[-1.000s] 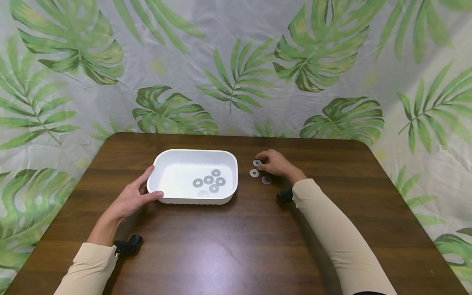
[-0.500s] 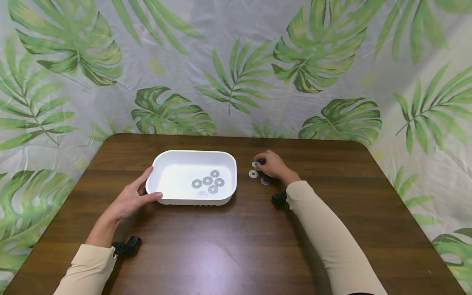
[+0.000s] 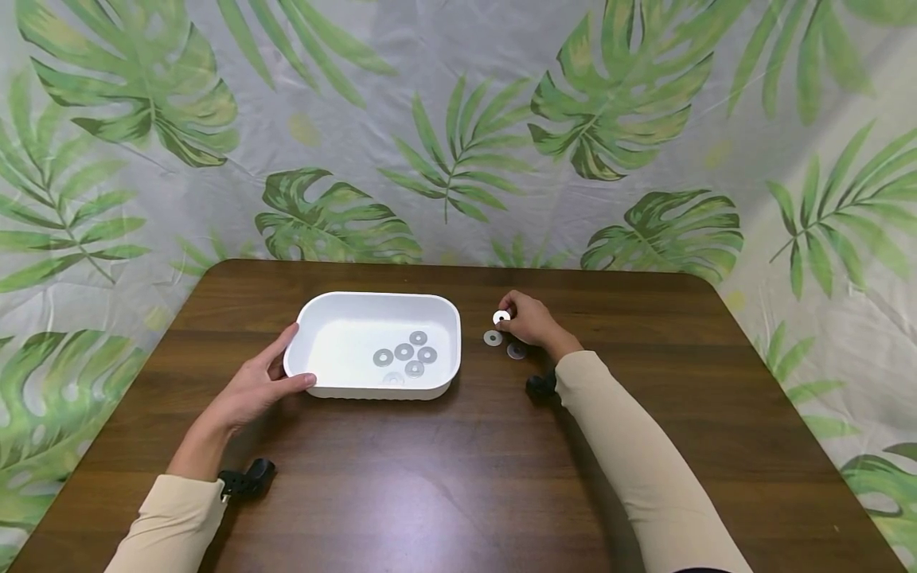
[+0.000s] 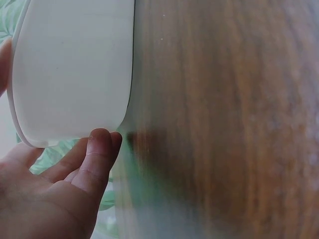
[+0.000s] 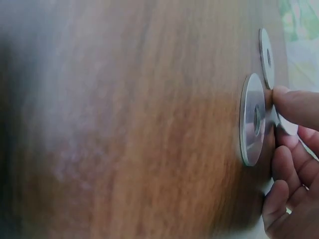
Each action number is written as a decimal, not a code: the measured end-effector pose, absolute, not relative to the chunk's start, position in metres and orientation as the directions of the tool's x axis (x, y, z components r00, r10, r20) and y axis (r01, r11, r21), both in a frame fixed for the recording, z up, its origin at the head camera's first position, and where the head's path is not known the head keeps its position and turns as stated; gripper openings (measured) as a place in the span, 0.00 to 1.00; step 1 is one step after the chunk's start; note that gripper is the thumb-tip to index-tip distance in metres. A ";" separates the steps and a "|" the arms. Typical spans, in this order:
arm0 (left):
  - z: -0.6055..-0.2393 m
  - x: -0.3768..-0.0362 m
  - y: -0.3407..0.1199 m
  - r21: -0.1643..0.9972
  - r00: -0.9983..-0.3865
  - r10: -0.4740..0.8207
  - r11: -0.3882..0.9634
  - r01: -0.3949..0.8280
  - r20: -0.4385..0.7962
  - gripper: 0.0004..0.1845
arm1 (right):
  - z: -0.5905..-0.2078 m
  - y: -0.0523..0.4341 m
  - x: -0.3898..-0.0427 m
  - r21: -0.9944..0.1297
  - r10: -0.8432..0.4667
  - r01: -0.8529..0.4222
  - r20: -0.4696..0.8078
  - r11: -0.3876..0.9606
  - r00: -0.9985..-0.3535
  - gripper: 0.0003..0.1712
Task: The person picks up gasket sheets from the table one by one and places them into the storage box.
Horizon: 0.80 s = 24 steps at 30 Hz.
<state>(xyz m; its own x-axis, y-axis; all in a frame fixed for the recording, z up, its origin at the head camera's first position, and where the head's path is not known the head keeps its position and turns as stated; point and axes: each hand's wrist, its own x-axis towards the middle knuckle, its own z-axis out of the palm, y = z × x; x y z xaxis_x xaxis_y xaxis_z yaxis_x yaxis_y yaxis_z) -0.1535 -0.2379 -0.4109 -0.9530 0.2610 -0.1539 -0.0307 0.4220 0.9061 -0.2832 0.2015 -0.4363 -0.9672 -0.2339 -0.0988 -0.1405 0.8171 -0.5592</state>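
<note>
My left hand (image 3: 255, 387) grips the left end of a white plastic tub (image 3: 322, 342), thumb over the near rim. In the left wrist view its fingertips press against the tub's outer wall (image 4: 75, 69). Several flat metal washers (image 3: 404, 352) lie inside, toward the right end. To the right of the tub, my right hand (image 3: 533, 320) pinches a washer (image 3: 501, 317) between thumb and fingers. That washer is tilted, its far part hidden by the fingers. Two more washers lie flat on the table just below the hand, one nearer the tub (image 3: 493, 338) and one under the wrist side (image 5: 253, 119).
Everything stands on a dark brown wooden table (image 3: 444, 493) with rounded far corners. A leaf-patterned cloth (image 3: 458, 143) hangs behind it. Black wrist cameras are worn on both arms, the left one (image 3: 247, 479) close over the tabletop.
The washer at my right fingertips has tipped up and now looks bright white. The right hand has shifted only slightly. My left hand and the tub stay in place.
</note>
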 end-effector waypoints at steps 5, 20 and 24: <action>-0.411 -0.154 -0.239 0.908 -0.951 0.265 0.418 -0.033 -0.156 0.52 | -0.437 0.203 -0.283 -0.564 -0.256 -0.161 -0.093 0.810 -0.962 0.20; -0.411 -0.153 -0.239 0.896 -0.952 0.263 0.443 -0.023 -0.155 0.52 | -0.432 0.208 -0.280 -0.548 -0.323 -0.199 -0.138 0.812 -0.936 0.22; -0.412 -0.153 -0.240 0.898 -0.952 0.263 0.439 -0.024 -0.154 0.52 | -0.431 0.207 -0.281 -0.536 -0.314 -0.192 -0.145 0.822 -0.938 0.21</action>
<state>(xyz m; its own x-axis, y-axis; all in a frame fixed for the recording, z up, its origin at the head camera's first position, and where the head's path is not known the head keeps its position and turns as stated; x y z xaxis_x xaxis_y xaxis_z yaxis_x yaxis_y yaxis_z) -0.1533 -0.2400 -0.4124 -0.9524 0.2632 -0.1537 -0.0237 0.4388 0.8983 -0.2809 0.2074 -0.4315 -0.9384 -0.3137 -0.1449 -0.1919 0.8219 -0.5364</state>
